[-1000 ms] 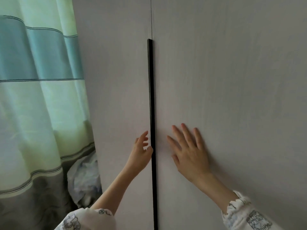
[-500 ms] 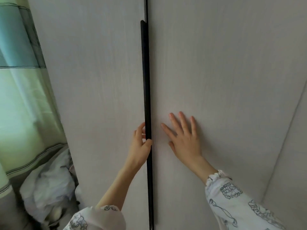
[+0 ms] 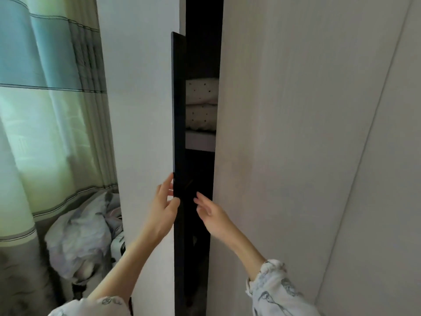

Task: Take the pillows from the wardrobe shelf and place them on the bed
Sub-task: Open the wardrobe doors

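The pale wardrobe's left door (image 3: 141, 133) stands slightly ajar, showing a dark gap. In that gap two cream pillows with small dark dots lie stacked, the upper pillow (image 3: 201, 91) on the lower pillow (image 3: 201, 117), resting on a white shelf (image 3: 200, 139). My left hand (image 3: 163, 208) grips the black handle strip (image 3: 178, 133) along the left door's edge, thumb in front. My right hand (image 3: 210, 212) hovers in front of the gap beside the right door (image 3: 284, 144), fingers apart and holding nothing.
A green, teal and grey striped curtain (image 3: 45, 110) hangs at the left. Below it lies a crumpled pale cloth bundle (image 3: 79, 233) on the floor beside the wardrobe. A plain wall (image 3: 387, 201) closes in at the right.
The left door has swung outward in my left hand, exposing the pillows and shelf. My right hand has lifted off the right door and moved toward the gap.
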`<action>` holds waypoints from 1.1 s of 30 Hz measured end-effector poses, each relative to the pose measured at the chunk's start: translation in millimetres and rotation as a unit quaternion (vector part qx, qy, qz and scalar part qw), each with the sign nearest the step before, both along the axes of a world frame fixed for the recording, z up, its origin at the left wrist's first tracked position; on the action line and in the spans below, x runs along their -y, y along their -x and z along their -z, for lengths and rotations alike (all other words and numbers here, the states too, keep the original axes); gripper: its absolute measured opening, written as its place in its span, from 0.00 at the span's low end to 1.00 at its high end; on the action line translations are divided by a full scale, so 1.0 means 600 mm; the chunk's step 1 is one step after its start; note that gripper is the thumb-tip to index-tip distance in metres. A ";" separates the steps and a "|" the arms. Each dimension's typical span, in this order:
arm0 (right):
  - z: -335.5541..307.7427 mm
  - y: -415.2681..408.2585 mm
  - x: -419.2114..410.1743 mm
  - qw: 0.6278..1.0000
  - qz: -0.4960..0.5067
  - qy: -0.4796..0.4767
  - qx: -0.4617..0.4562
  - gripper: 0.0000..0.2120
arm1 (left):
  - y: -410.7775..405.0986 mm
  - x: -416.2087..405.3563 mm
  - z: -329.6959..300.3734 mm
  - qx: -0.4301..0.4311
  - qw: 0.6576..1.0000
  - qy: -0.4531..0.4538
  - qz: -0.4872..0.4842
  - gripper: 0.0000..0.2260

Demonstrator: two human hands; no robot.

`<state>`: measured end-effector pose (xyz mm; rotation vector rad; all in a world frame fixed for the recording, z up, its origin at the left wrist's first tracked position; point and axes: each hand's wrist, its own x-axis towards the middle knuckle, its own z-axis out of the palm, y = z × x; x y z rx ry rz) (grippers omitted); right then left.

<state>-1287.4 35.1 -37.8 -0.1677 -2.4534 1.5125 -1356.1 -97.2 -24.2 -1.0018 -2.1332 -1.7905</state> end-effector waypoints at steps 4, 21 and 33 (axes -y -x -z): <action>-0.010 -0.018 0.080 0.998 -0.046 0.000 0.037 0.24 | -0.019 0.062 -0.013 0.007 1.000 0.021 -0.013 0.25; -0.071 0.025 0.334 0.990 -0.123 0.071 0.026 0.18 | 0.022 0.345 -0.013 0.078 0.995 -0.064 -0.002 0.24; -0.076 0.153 0.552 0.956 -0.172 0.216 0.102 0.24 | 0.149 0.568 -0.028 0.082 0.994 -0.014 -0.072 0.19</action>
